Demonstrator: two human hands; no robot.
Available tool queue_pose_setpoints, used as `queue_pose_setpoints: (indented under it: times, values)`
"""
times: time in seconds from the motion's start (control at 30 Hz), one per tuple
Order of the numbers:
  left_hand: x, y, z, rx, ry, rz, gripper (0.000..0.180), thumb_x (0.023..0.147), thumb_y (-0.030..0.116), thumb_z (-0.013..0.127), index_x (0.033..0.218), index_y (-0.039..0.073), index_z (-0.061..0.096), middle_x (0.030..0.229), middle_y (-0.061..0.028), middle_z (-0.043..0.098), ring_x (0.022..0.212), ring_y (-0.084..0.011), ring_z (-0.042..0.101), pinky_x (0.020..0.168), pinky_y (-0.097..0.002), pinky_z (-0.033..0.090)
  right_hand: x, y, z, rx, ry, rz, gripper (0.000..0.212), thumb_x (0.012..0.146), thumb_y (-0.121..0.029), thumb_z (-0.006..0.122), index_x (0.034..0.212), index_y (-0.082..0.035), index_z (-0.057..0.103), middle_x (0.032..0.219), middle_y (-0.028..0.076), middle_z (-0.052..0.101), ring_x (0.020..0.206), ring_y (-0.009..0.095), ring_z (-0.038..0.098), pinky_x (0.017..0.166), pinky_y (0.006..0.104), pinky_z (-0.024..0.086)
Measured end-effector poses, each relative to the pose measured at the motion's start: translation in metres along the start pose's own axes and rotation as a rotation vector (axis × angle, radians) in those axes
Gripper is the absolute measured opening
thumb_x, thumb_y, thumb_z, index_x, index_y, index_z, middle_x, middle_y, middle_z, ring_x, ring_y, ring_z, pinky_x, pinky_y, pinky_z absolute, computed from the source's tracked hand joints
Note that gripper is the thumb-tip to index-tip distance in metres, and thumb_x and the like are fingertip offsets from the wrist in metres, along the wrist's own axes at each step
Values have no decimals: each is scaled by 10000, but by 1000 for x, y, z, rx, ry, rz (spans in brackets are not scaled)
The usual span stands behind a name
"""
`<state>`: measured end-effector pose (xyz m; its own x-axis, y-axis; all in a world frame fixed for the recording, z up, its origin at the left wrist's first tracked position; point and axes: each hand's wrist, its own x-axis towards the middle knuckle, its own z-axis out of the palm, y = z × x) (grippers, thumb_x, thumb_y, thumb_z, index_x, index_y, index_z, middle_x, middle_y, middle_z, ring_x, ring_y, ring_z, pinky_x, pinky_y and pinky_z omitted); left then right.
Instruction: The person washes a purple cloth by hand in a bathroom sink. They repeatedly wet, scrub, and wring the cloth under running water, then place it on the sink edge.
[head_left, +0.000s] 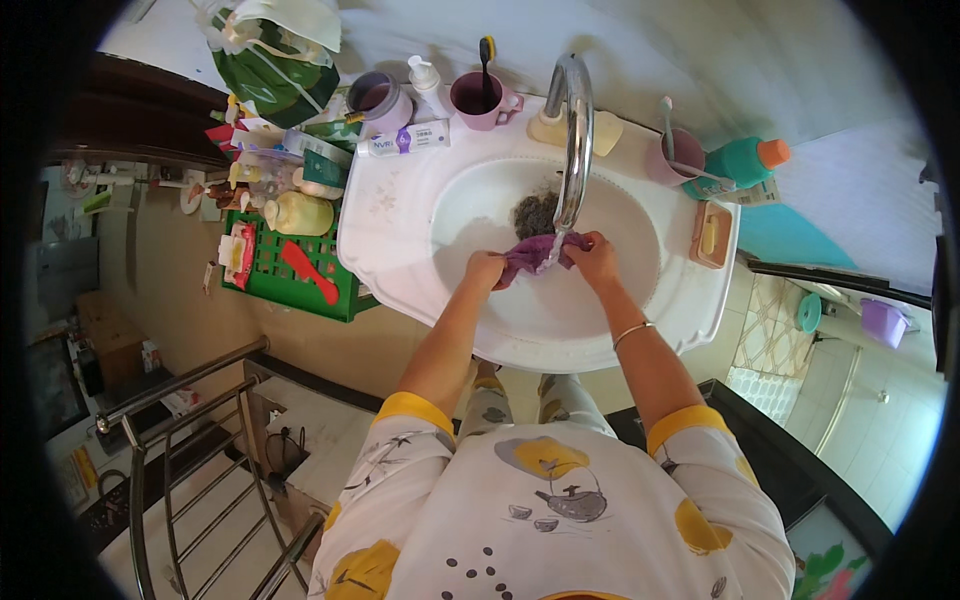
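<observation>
A wet purple cloth (524,254) is stretched between my two hands over the white sink (385,215). My left hand (485,268) is closed on the cloth's left end. Its right end is gripped by my right hand (596,258), with a bracelet on that forearm. The curved chrome faucet (577,140) arches above, and a stream of water (552,256) falls onto the cloth. Just beyond the cloth, a dark grey fuzzy-looking clump (536,213) lies in the bowl; I cannot make out what it is.
Along the sink's back edge stand a pink cup (473,103) with a toothbrush, a toothpaste tube (408,139) and a white pump bottle (428,84). To the right are a teal bottle (738,160) and a soap dish (711,236). A green crate (335,290) sits at left.
</observation>
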<state>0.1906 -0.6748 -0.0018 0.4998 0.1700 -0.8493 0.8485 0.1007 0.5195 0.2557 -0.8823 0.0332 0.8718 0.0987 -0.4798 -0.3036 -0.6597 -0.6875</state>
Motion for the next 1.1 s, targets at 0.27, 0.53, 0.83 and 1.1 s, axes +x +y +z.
queue_pose_setpoints:
  times: [0.27, 0.53, 0.83, 1.1]
  values:
    - [-29, -18, 26, -553, -173, -108, 158, 857, 145, 501, 949, 22, 535, 807, -100, 594, 658, -195, 597, 499, -282, 533, -58, 33, 59, 234, -206, -376, 297, 772, -7, 470, 1043, -11, 592, 972, 128, 645, 925, 197, 601, 832, 296, 450]
    - [-76, 14, 15, -657, -428, -179, 180, 886, 136, 467, 1019, 25, 514, 830, -98, 571, 649, -174, 561, 453, -214, 434, -73, 4, -16, -300, -60, -616, 858, 674, -151, 722, 1381, -238, 246, 1444, 140, 162, 1231, 383, 331, 981, 444, 358]
    - [-127, 68, -2, 756, -213, 798, 297, 739, 78, 614, 1010, 28, 501, 833, -130, 570, 750, -265, 580, 641, -367, 469, -50, -71, -69, -514, -226, -821, 283, 670, -103, 664, 934, -108, 562, 961, 81, 622, 872, 276, 590, 727, 420, 468]
    - [-150, 78, 20, 858, 14, 909, 334, 742, 88, 584, 1048, 18, 470, 993, -205, 557, 948, -395, 536, 835, -438, 427, -30, -100, -77, -268, -610, -259, 244, 666, -88, 619, 899, -33, 570, 645, 93, 593, 526, 178, 575, 439, 305, 447]
